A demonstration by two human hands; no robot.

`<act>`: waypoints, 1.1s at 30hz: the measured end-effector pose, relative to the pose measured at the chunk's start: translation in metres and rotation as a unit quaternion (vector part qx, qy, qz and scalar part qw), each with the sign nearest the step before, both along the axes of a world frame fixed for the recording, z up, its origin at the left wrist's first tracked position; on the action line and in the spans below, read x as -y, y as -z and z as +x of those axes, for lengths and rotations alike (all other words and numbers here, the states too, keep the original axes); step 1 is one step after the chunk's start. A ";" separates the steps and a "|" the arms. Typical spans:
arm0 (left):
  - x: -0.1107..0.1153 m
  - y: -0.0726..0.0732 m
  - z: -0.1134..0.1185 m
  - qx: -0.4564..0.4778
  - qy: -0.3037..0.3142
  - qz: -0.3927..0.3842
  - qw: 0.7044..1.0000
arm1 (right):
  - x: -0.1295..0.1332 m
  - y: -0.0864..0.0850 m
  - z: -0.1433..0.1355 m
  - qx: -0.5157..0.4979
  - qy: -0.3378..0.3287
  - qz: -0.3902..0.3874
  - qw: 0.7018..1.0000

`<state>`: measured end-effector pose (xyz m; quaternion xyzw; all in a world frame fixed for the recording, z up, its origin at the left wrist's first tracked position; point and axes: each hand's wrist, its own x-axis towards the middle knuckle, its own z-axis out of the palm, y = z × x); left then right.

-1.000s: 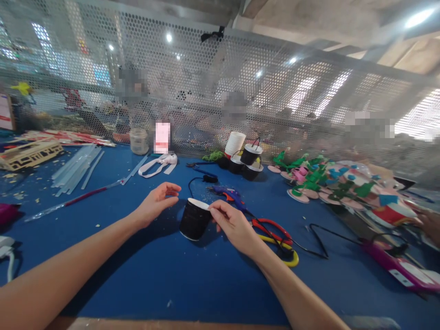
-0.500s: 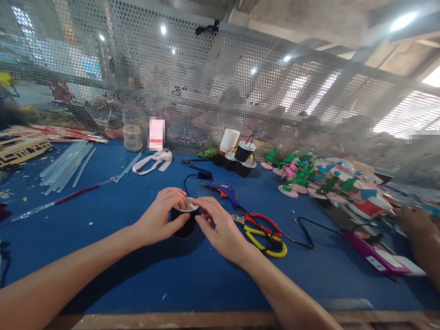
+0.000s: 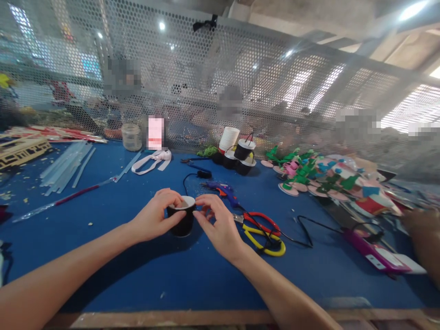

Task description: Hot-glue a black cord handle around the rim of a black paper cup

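A small black cup [image 3: 182,225] with a white inside stands upright on the blue table. My left hand [image 3: 158,214] grips its left side, with fingers reaching over the rim and the thumb pressed on the outer wall. Close against the cup's right edge, my right hand [image 3: 220,225] is curled, thumb and fingertips drawn toward each other at the rim. Whatever lies between those fingertips is too small to make out. Just beyond the hands lies a blue glue gun [image 3: 223,189]. Scissors [image 3: 264,229] with red and yellow handles rest to the right of my right hand.
Behind are black cups [image 3: 244,150], a white cup stack [image 3: 229,138], a glass jar [image 3: 132,137] and white ribbon [image 3: 151,161]. Glue sticks [image 3: 65,167] lie left. Craft figures [image 3: 302,172], a purple power strip [image 3: 376,252] and another person's hand [image 3: 421,224] are right. Perforated metal screens the back.
My right fingertips have drawn back slightly from over the rim to the cup's right side. More of the white inside shows. My left hand keeps its grip.
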<state>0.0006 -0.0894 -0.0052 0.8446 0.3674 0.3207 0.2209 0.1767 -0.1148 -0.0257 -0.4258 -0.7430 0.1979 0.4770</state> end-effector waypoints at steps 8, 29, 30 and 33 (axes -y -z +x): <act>0.000 -0.005 -0.002 -0.017 0.027 -0.005 0.999 | -0.008 -0.004 -0.001 0.017 -0.013 -0.011 1.000; -0.046 -0.008 0.016 0.066 0.040 -0.136 0.988 | -0.039 -0.023 0.016 0.032 0.049 -0.190 0.980; -0.049 -0.005 0.015 0.066 0.037 -0.138 0.988 | -0.041 -0.023 0.017 0.045 0.048 -0.189 0.980; -0.057 0.001 0.012 0.076 0.024 -0.147 0.986 | -0.043 -0.026 0.019 0.085 0.038 -0.179 0.979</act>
